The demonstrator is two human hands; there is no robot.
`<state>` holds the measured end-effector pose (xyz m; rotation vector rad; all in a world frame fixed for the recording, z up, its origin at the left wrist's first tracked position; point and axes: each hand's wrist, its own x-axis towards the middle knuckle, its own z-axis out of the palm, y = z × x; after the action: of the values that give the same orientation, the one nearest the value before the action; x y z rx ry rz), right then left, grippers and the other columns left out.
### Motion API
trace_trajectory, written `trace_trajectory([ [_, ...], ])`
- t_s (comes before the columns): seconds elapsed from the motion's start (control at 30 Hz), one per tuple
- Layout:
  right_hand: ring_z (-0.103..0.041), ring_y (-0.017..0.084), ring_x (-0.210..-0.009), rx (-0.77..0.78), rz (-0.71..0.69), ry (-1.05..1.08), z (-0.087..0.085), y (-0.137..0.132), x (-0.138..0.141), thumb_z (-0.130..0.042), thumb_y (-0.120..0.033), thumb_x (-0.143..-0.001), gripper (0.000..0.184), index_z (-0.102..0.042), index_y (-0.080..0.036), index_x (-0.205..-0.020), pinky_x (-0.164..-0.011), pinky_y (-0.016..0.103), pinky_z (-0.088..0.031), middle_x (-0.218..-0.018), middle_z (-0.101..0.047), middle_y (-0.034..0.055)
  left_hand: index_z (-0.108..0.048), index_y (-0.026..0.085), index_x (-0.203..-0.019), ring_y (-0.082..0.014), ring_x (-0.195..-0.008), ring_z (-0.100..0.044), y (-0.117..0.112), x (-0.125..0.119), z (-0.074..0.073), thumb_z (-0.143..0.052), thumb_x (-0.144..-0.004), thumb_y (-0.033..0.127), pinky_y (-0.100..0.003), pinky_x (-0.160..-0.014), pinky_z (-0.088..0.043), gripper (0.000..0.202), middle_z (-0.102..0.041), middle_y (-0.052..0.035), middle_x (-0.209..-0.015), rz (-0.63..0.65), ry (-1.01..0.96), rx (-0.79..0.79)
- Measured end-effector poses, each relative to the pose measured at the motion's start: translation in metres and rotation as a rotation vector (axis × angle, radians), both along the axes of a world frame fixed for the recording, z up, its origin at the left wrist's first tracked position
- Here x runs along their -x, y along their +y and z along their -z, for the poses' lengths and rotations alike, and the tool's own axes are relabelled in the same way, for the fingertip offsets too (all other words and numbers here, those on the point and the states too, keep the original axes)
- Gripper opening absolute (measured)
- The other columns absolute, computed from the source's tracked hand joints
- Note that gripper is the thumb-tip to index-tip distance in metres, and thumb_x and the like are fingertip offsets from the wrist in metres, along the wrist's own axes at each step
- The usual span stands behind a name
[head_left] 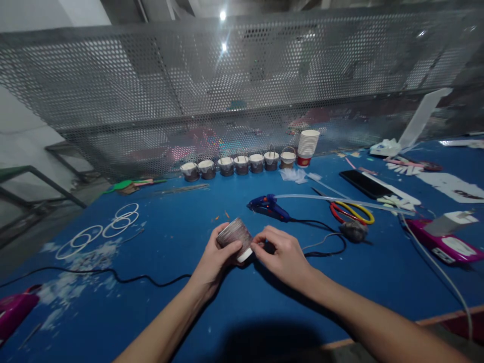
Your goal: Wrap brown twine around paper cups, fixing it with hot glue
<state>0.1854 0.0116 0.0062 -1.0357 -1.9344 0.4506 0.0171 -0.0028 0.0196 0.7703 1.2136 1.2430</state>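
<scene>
My left hand [217,257] is wrapped around a paper cup [237,236] whose side is covered in wound grey-brown cord. The cup lies tilted, with a white band showing at its lower right end. At that end the fingers of my right hand [282,252] are pinched together, touching or very close to the cup. What the pinch holds is too small to make out. Just beyond my hands a blue glue gun [269,205] rests on the table, its nozzle toward the left.
Along the back stand several cord-wrapped cups [227,166] and a stack of paper cups [308,147]. Scissors [350,212] with red and yellow handles, a phone [366,184] and a magenta power strip [446,242] lie right. White rings [120,219] lie left. A black cable [113,272] crosses the table.
</scene>
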Motion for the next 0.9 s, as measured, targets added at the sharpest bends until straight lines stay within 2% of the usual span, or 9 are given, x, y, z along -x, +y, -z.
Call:
trace_trajectory([
  [0.13, -0.06, 0.014, -0.066, -0.038, 0.0, -0.009, -0.001, -0.0004, -0.0008, -0.059, -0.017, -0.082, 0.008, -0.066, -0.021, -0.08, -0.065, 0.026, -0.043, -0.075, -0.067, 0.0003, -0.053, 0.02, -0.117, -0.018, -0.066, -0.065, -0.0002, -0.0001, -0.002, -0.086, -0.055, 0.028, -0.029, -0.052, -0.053, 0.071, -0.067, -0.0041, -0.089, -0.005, -0.002, 0.008],
  [0.33, -0.059, 0.015, -0.066, -0.086, 0.006, -0.051, -0.0003, -0.0005, -0.0011, -0.061, -0.017, -0.084, 0.01, -0.065, -0.021, -0.075, -0.065, 0.026, -0.041, -0.072, -0.067, 0.0003, -0.05, 0.02, -0.118, -0.0173, -0.067, -0.063, 0.0003, -0.0003, -0.0012, -0.085, -0.055, 0.027, -0.029, -0.053, -0.053, 0.072, -0.066, -0.0031, -0.091, -0.002, -0.002, 0.011],
  [0.63, -0.058, 0.014, -0.066, -0.029, 0.038, -0.063, -0.0014, -0.0014, -0.0004, -0.062, -0.015, -0.081, 0.011, -0.064, -0.021, -0.073, -0.066, 0.025, -0.041, -0.072, -0.066, -0.0009, -0.056, 0.023, -0.112, -0.0176, -0.076, -0.064, 0.0009, 0.0012, 0.0011, -0.086, -0.05, 0.019, -0.028, -0.069, -0.051, 0.07, -0.067, -0.0013, -0.088, -0.043, -0.006, -0.021],
  [0.9, -0.058, 0.013, -0.066, -0.007, 0.043, -0.067, -0.0007, -0.001, -0.0011, -0.059, -0.017, -0.083, 0.012, -0.064, -0.021, -0.074, -0.067, 0.025, -0.041, -0.072, -0.066, -0.0006, -0.058, 0.021, -0.106, -0.017, -0.076, -0.062, -0.0001, -0.0001, 0.005, -0.084, -0.051, 0.022, -0.027, -0.069, -0.049, 0.06, -0.067, -0.0007, -0.084, -0.054, 0.006, -0.098],
])
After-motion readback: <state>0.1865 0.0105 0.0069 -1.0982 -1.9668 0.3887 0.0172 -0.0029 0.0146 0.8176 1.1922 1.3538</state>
